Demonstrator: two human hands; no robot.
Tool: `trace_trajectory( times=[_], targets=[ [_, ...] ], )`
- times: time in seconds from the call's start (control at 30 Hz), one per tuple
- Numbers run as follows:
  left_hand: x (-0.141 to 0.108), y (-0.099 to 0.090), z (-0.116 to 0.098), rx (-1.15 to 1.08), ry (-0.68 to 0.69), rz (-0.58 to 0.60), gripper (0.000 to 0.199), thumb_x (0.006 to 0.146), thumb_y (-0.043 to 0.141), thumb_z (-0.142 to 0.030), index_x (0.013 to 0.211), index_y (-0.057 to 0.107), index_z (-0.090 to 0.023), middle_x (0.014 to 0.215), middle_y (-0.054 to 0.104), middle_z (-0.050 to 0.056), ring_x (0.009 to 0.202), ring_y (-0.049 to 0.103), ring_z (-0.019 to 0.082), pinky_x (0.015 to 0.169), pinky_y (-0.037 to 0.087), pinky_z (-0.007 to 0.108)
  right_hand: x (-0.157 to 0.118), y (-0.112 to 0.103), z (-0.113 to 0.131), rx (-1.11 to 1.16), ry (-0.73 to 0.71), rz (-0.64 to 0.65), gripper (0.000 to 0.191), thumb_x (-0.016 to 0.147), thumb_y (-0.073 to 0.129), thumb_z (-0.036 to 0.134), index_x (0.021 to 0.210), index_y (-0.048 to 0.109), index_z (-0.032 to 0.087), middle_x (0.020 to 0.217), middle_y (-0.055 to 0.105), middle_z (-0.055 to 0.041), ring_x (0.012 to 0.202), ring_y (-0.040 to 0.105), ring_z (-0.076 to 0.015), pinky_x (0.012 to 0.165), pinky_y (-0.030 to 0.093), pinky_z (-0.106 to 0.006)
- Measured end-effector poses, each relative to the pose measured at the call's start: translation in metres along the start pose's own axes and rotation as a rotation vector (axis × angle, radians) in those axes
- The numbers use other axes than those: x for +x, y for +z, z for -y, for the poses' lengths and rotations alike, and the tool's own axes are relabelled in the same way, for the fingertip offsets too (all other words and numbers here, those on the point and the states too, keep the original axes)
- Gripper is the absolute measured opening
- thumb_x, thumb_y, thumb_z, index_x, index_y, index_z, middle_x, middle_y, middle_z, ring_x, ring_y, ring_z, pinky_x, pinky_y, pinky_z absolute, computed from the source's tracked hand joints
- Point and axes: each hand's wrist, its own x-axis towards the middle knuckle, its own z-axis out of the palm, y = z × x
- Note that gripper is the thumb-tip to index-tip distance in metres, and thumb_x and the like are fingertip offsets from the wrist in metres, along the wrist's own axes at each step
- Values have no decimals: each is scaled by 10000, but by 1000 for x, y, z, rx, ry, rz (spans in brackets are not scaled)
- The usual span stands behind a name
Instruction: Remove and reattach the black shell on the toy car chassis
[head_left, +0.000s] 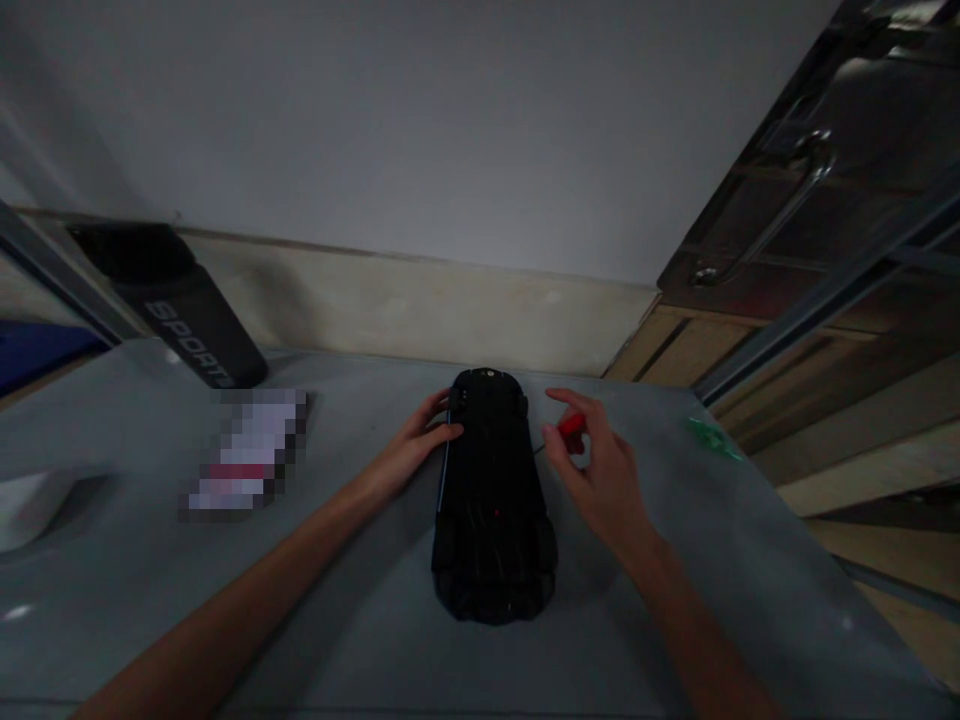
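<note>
A black toy car (495,480) lies upside down on the grey table (360,640), its dark underside facing up. My left hand (420,435) grips the car's left side near its far end, with the thumb on the edge and the fingers partly hidden behind it. To the right of the car, my right hand (596,460) holds a small screwdriver by its red handle (572,432) between thumb and fingers. The thin shaft points left toward the car's side; whether its tip touches the car cannot be made out.
A black bottle marked SPORTS (184,305) stands at the back left. Nearer is a blurred-out phone-like object (251,450), with a white object (34,505) at the left edge. A green wrapper (714,438) lies at the right edge. A pale wall rises behind.
</note>
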Motion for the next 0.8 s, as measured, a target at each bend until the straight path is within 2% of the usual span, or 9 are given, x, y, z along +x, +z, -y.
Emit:
trace_trajectory(
  times=[0.1, 0.23, 0.43, 0.6, 0.73, 0.8],
  targets=[
    [1, -1, 1, 0, -4, -5, 713, 831, 911, -430, 1507, 701, -339, 1724, 579, 86, 1593, 536, 415, 1349, 370, 582, 0, 1, 0, -9, 44, -21, 297, 1071, 628, 303, 1365, 658, 273, 744, 606, 55, 607, 617, -171, 649, 586, -307],
    [1, -3, 3, 3, -3, 13, 713, 856, 897, -436, 1532, 687, -352, 1725, 582, 83, 1586, 548, 405, 1350, 374, 578, 0, 2, 0, 0, -12, -29, 365, 1061, 589, 252, 1423, 631, 277, 839, 685, 17, 720, 701, -199, 752, 633, -353],
    [-1, -1, 0, -3, -14, 4, 698, 857, 898, -427, 1522, 696, -364, 1729, 583, 70, 1582, 553, 415, 1346, 385, 585, 0, 2, -1, -15, -18, -38, 315, 1076, 653, 298, 1390, 640, 282, 749, 603, 60, 606, 613, -173, 646, 588, -305],
    [-1, 0, -1, 15, -8, -4, 731, 836, 909, -426, 1530, 693, -341, 1733, 579, 81, 1620, 506, 429, 1357, 366, 590, 1, 0, 1, -27, -59, -1, 409, 1041, 580, 203, 1445, 598, 263, 876, 696, 3, 742, 717, -203, 774, 635, -356],
    [1, -3, 2, 4, -3, 14, 738, 846, 905, -441, 1541, 677, -343, 1731, 578, 84, 1597, 533, 422, 1353, 372, 583, 0, 0, 0, -21, -31, -6, 329, 1076, 616, 247, 1406, 613, 250, 752, 597, 60, 600, 624, -165, 632, 574, -289],
    [2, -3, 3, -2, 3, 16, 733, 843, 906, -444, 1534, 680, -349, 1724, 583, 78, 1602, 528, 417, 1356, 369, 573, 0, 1, -1, -9, -29, -13, 317, 1084, 630, 260, 1401, 613, 257, 736, 576, 72, 584, 608, -158, 613, 561, -276]
  ],
)
